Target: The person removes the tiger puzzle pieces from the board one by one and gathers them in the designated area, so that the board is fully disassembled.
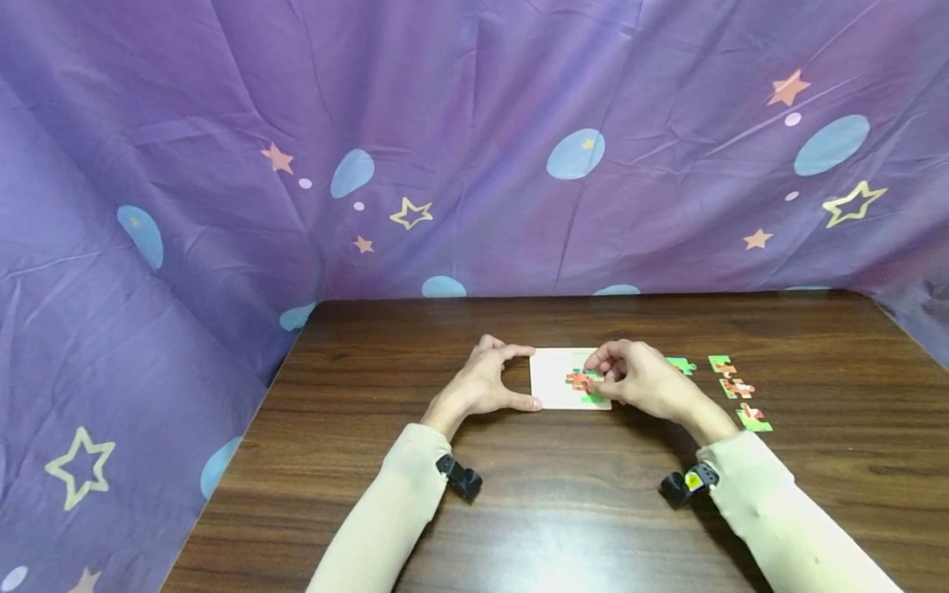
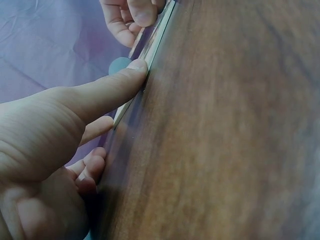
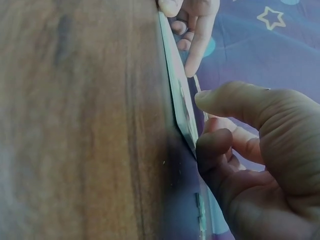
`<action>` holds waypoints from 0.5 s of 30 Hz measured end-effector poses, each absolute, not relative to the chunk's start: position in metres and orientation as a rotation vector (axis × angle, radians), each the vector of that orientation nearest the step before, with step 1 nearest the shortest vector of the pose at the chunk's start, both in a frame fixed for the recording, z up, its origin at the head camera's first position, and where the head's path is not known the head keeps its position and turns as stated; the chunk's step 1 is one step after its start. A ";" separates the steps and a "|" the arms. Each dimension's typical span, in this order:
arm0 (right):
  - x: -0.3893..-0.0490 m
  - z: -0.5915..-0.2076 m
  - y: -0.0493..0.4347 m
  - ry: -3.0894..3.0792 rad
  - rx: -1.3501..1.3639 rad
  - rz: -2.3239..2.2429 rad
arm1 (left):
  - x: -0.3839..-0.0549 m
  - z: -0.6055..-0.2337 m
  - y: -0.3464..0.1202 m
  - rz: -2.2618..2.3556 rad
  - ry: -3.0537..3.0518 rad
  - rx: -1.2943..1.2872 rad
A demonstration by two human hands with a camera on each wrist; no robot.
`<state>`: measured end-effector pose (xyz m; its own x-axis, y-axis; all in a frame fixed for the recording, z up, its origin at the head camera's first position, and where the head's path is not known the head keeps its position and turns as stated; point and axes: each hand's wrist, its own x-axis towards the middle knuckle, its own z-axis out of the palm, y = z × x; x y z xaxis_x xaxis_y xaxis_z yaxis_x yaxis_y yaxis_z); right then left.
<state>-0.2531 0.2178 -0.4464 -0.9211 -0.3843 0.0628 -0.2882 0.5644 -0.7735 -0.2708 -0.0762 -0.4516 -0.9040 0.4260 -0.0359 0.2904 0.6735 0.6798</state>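
Note:
A white puzzle board [image 1: 549, 379] lies flat on the table. My left hand [image 1: 485, 383] holds its left end, thumb at the near corner and index finger at the far corner. Over the board's right part, my right hand [image 1: 641, 380] pinches an orange and green puzzle piece [image 1: 581, 380] between thumb and fingers. Some green shows on the board beneath that piece; the fingers partly hide it. In the right wrist view, the board [image 3: 175, 80] appears nearly edge-on beside the right hand [image 3: 270, 145]. The left wrist view shows the left thumb [image 2: 112, 87] against the board's edge.
To the right of the right hand lie several loose pieces: a green puzzle piece [image 1: 682, 366] and a column with an orange-green piece [image 1: 722, 366], a middle piece [image 1: 736, 388] and a near piece [image 1: 753, 417]. A purple patterned curtain [image 1: 474, 148] hangs behind the wooden table [image 1: 356, 511].

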 end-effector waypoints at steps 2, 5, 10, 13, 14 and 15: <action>-0.253 -0.446 0.217 2.690 -0.585 -1.287 | -0.271 -0.451 -0.076 1.050 2.693 0.585; -0.253 -0.445 0.217 2.707 -0.591 -1.280 | -0.272 -0.451 -0.077 1.049 2.691 0.590; -0.253 -0.444 0.218 2.699 -0.602 -1.308 | -0.272 -0.450 -0.077 1.047 2.693 0.600; -0.253 -0.442 0.219 2.696 -0.607 -1.323 | -0.272 -0.450 -0.077 1.048 2.689 0.598; -0.253 -0.442 0.219 2.699 -0.611 -1.327 | -0.272 -0.450 -0.077 1.049 2.688 0.594; -0.253 -0.441 0.219 2.706 -0.615 -1.326 | -0.272 -0.451 -0.077 1.048 2.688 0.589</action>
